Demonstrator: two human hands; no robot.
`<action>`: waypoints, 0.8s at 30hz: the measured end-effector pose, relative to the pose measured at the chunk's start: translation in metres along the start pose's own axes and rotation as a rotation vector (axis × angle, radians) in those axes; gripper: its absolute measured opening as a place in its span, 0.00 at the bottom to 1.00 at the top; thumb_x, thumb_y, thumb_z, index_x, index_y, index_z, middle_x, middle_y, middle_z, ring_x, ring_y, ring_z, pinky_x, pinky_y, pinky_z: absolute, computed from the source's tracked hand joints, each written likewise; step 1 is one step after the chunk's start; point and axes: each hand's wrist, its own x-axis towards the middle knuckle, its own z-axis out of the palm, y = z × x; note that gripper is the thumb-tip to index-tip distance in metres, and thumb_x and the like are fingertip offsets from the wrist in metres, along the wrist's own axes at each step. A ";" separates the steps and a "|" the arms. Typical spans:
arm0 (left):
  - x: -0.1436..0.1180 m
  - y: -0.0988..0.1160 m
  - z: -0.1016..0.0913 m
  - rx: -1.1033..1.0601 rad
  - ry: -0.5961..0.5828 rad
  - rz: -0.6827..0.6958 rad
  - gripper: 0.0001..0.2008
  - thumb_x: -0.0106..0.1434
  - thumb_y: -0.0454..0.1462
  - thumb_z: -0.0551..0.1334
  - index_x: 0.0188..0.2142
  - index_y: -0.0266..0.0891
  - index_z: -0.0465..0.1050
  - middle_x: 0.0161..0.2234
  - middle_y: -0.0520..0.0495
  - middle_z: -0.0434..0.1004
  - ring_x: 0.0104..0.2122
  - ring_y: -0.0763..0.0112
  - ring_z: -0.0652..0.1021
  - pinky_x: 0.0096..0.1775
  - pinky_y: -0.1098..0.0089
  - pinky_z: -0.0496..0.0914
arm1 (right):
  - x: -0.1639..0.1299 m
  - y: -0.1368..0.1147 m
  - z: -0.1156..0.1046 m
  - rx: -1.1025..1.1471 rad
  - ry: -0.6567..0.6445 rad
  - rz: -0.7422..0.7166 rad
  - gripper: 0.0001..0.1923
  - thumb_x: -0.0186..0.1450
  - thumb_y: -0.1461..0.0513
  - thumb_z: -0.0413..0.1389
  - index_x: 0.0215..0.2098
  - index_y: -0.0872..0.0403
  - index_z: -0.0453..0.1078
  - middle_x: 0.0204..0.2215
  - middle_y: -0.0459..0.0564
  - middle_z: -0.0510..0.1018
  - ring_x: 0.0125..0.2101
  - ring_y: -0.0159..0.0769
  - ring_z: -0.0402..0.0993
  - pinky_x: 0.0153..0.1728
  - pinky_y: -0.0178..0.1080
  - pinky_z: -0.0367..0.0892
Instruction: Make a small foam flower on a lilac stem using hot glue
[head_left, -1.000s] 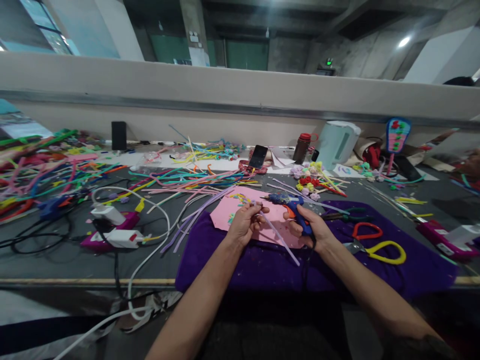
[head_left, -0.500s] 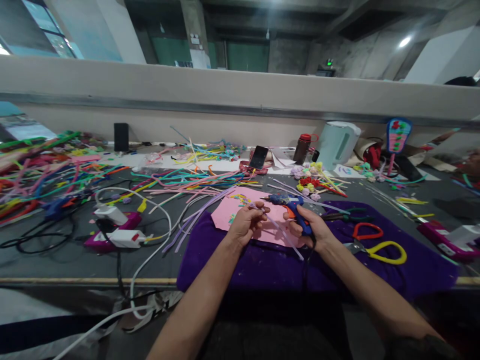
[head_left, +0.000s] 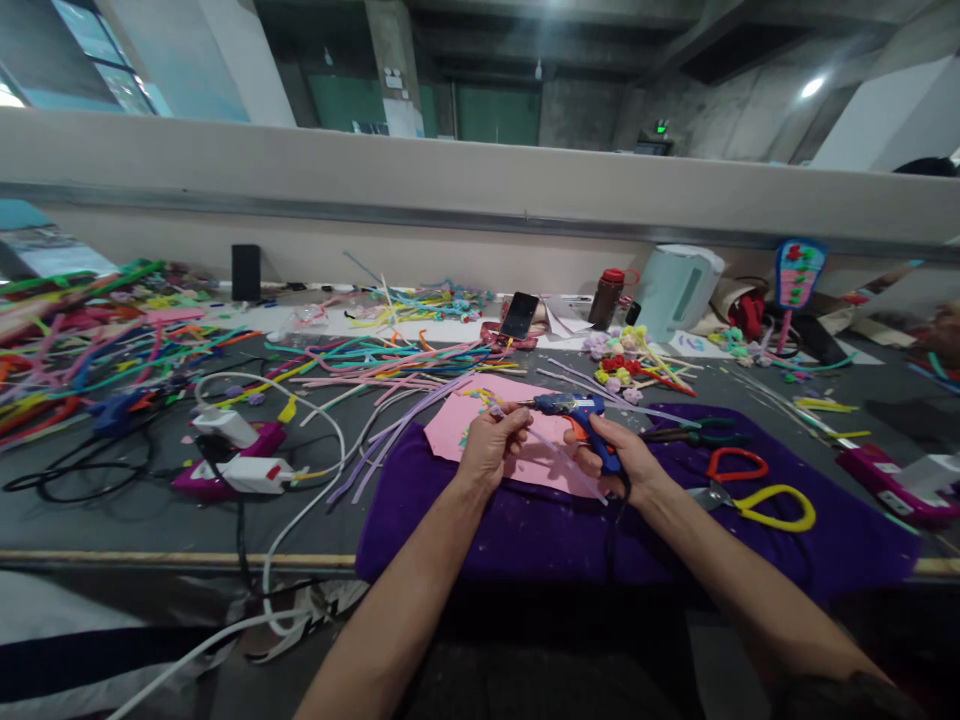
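My left hand (head_left: 495, 445) pinches a thin purple pipe cleaner (head_left: 564, 460), whose free length slants down to the right. Wrapped around a blue hot glue gun (head_left: 574, 405) with an orange trigger is my right hand (head_left: 624, 455). The gun's nozzle points left and is close to my left fingertips; whether it touches the pipe cleaner I cannot tell. Beneath both hands lies a pink sheet (head_left: 450, 425) with small yellow and teal bits on it, on a purple cloth (head_left: 420, 510). More purple pipe cleaners (head_left: 405, 435) lie left of the sheet.
Yellow-and-red-handled scissors (head_left: 776, 505) and dark-handled pliers (head_left: 697, 435) rest right of my right hand. Colourful pipe cleaners (head_left: 390, 355) spread across the back and left. A power strip (head_left: 225, 475) with white cables sits left. A phone (head_left: 519, 315), bottle (head_left: 606, 298) and kettle (head_left: 679, 290) stand behind.
My left fingers have shifted slightly and the glue gun's nozzle is a little closer to them. The pipe cleaner's free end has moved slightly. The right hand keeps its grip.
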 end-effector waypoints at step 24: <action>0.001 0.005 -0.002 -0.063 0.106 -0.047 0.10 0.46 0.37 0.64 0.26 0.34 0.66 0.20 0.53 0.70 0.13 0.85 0.64 0.13 0.81 0.52 | -0.005 -0.004 -0.006 0.005 -0.026 -0.089 0.18 0.61 0.51 0.48 0.34 0.58 0.68 0.09 0.41 0.61 0.10 0.25 0.54 0.08 0.28 0.49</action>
